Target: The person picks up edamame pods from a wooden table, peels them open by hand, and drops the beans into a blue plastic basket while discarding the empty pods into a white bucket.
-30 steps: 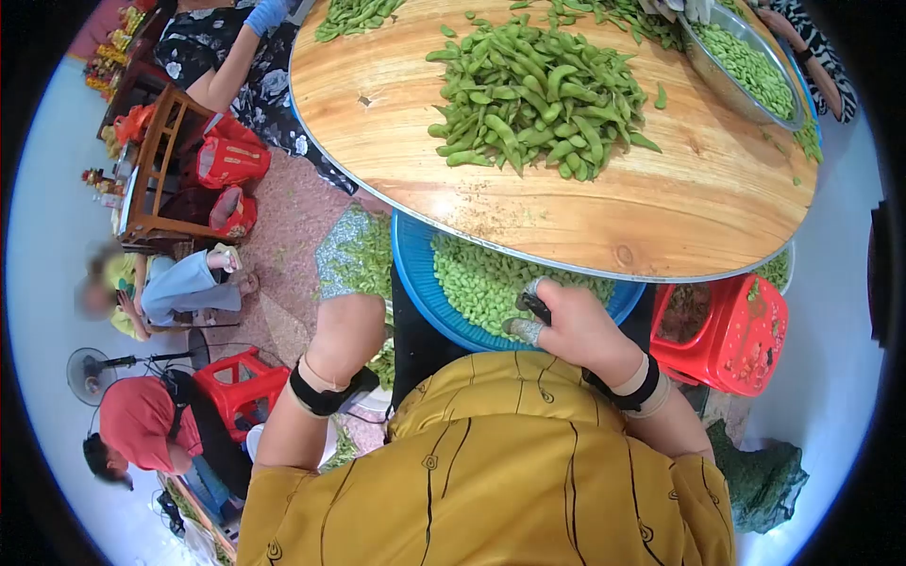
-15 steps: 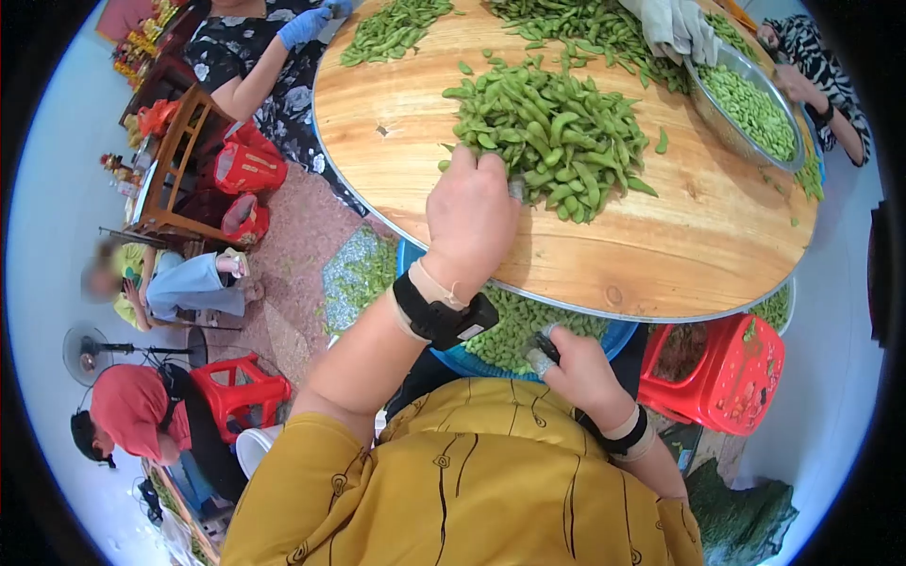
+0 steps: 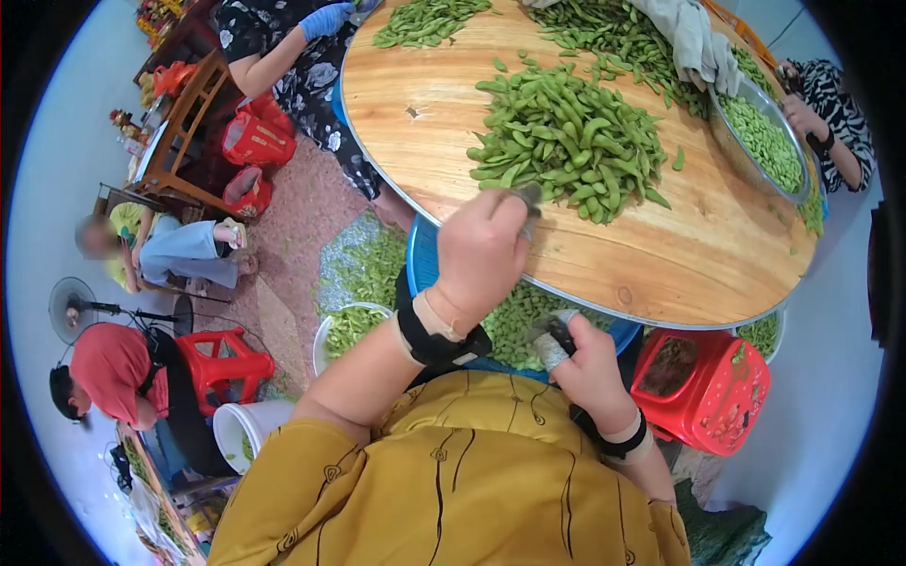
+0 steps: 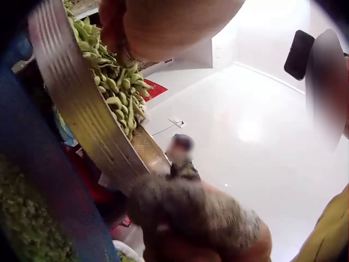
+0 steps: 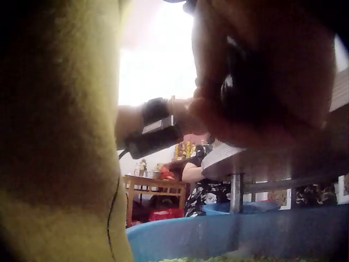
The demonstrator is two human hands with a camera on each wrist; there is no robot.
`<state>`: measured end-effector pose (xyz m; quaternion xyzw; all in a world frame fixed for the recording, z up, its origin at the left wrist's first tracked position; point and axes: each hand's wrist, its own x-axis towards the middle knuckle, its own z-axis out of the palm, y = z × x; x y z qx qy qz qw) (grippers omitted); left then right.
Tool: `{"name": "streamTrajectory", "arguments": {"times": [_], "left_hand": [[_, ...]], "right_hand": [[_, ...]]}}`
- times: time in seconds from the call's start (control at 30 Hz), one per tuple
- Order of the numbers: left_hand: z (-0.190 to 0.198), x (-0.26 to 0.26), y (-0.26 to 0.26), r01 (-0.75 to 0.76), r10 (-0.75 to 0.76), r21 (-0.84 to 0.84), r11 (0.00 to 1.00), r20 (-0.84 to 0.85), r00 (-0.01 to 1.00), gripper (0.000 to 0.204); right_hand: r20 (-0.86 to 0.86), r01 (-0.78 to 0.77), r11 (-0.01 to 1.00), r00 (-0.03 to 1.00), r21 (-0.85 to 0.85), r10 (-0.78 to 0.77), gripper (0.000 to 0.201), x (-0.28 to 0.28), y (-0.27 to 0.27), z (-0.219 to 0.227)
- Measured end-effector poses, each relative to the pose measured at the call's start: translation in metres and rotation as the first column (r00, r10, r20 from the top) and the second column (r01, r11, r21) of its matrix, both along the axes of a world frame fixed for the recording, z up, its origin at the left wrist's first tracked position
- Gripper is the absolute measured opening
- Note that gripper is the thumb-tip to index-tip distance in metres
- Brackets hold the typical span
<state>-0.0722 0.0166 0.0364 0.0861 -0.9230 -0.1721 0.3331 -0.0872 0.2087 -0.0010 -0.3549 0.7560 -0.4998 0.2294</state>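
Observation:
My left hand is at the near table edge, beside a heap of green soybean pods. Grey wrapping covers its thumb and a fingertip. Its palm side is hidden from above, and I cannot tell whether a pod is in it. Lower down, my right hand grips a small black tool with a shiny surface, also seen dark in the right wrist view. Its thumb is wrapped in grey too. Below this hand is a blue basin of shelled green beans, partly under the tabletop.
The round wooden table overhangs the basin. A metal bowl of shelled beans is at its right, near a grey glove. A red stool stands right, a white bucket left. Other people sit around.
My left hand has come up from the left to the pod heap, then drawn back slightly toward the table edge. The right hand stays over the basin with the black tool.

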Motion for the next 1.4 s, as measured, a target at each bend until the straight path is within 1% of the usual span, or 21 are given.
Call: {"name": "streamTrajectory", "arguments": {"times": [0.03, 0.07, 0.1, 0.17, 0.2, 0.3, 0.33, 0.4, 0.43, 0.5, 0.57, 0.7, 0.87, 0.97, 1.03, 1.1, 1.27, 1.3, 1.33, 1.37, 1.4], "left_hand": [[-0.001, 0.003, 0.005, -0.004, 0.004, 0.005, 1.000, -0.007, 1.000, 0.033], [-0.001, 0.007, 0.012, 0.142, -0.141, 0.075, 0.987, -0.017, 0.990, 0.032], [-0.002, 0.014, 0.018, 0.284, -0.282, 0.142, 0.948, -0.037, 0.959, 0.031], [-0.006, 0.028, 0.028, 0.377, -0.379, 0.206, 0.903, -0.031, 0.925, 0.031], [-0.006, 0.033, 0.031, 0.465, -0.476, 0.265, 0.844, -0.026, 0.879, 0.031], [0.001, 0.042, 0.033, 0.425, -0.473, 0.423, 0.800, 0.010, 0.881, 0.028], [0.004, 0.045, 0.032, 0.332, -0.477, 0.619, 0.712, 0.079, 0.875, 0.022], [0.005, 0.045, 0.024, 0.315, -0.515, 0.681, 0.661, 0.106, 0.850, 0.019], [0.004, 0.044, 0.020, 0.294, -0.550, 0.732, 0.614, 0.130, 0.825, 0.016], [0.001, 0.042, 0.010, 0.288, -0.611, 0.688, 0.666, 0.282, 0.739, 0.013], [0.005, 0.043, 0.006, 0.101, -0.714, 0.853, 0.513, 0.358, 0.602, 0.010], [-0.009, 0.049, 0.000, -0.019, -0.606, 0.964, 0.264, 0.182, 0.774, 0.013], [-0.007, 0.051, 0.000, 0.019, -0.596, 0.961, 0.277, 0.156, 0.788, 0.013], [-0.007, 0.050, 0.001, 0.046, -0.587, 0.917, 0.396, 0.215, 0.780, 0.010], [-0.015, 0.049, 0.003, 0.385, -0.532, 0.527, 0.757, 0.158, 0.832, 0.011], [-0.013, 0.050, 0.003, 0.438, -0.553, 0.435, 0.787, 0.182, 0.813, 0.012], [-0.012, 0.044, -0.004, 0.599, -0.649, 0.318, 0.735, 0.072, 0.758, 0.013], [-0.002, 0.045, -0.006, 0.425, -0.739, 0.791, 0.440, 0.051, 0.671, 0.014], [0.003, 0.046, -0.006, 0.079, -0.800, 0.997, 0.018, -0.033, 0.599, 0.016], [-0.003, 0.047, -0.004, 0.078, -0.801, 0.997, 0.016, -0.034, 0.597, 0.016], [-0.011, 0.048, -0.001, -0.011, -0.763, 0.941, -0.338, -0.267, 0.589, 0.018]], "right_hand": [[0.233, 0.107, 0.994, 0.967, -0.026, -0.098, 0.021, 0.001, 0.000, 0.010], [0.456, 0.218, 0.976, 0.871, -0.026, -0.183, 0.018, 0.002, -0.001, 0.017], [0.451, 0.214, 0.977, 0.874, -0.022, -0.181, 0.018, 0.002, 0.000, 0.021], [0.744, 0.458, 0.857, 0.652, -0.237, -0.143, 0.013, -0.001, 0.002, 0.026], [0.773, 0.511, 0.838, 0.604, -0.191, -0.192, 0.012, -0.004, 0.000, 0.029], [0.763, 0.444, 0.878, 0.625, -0.177, -0.163, 0.011, -0.009, 0.003, 0.027], [0.765, 0.445, 0.880, 0.622, -0.167, -0.170, 0.011, -0.010, 0.003, 0.025], [0.534, 0.309, 0.932, 0.829, -0.190, -0.166, 0.011, -0.010, 0.004, 0.020], [0.543, 0.319, 0.932, 0.820, -0.172, -0.181, 0.011, -0.010, 0.004, 0.019], [0.460, 0.242, 0.951, 0.878, -0.194, -0.130, 0.012, -0.013, 0.002, 0.017], [0.494, 0.238, 0.957, 0.860, -0.165, -0.129, 0.016, -0.011, -0.004, 0.020], [0.526, 0.192, 0.973, 0.845, -0.127, -0.097, 0.028, -0.005, -0.015, 0.026], [0.481, 0.077, 0.991, 0.876, -0.110, -0.015, 0.039, -0.004, -0.015, 0.028], [0.536, 0.092, 0.991, 0.844, -0.102, -0.024, 0.040, -0.004, -0.015, 0.031], [0.588, 0.115, 0.989, 0.808, -0.092, -0.039, 0.040, -0.005, -0.015, 0.034], [0.789, 0.195, 0.975, 0.614, -0.110, -0.033, 0.038, -0.007, -0.013, 0.037], [0.899, 0.195, 0.972, 0.437, -0.127, 0.030, 0.035, -0.013, 0.000, 0.044], [0.917, 0.192, 0.966, 0.389, -0.171, 0.085, 0.034, -0.014, 0.003, 0.046], [0.917, 0.196, 0.966, 0.391, -0.170, 0.082, 0.034, -0.015, 0.004, 0.049], [0.937, 0.179, 0.959, 0.314, -0.218, 0.154, 0.034, -0.015, 0.005, 0.052], [0.946, 0.165, 0.949, 0.232, -0.267, 0.226, 0.035, -0.014, 0.006, 0.055]]}}
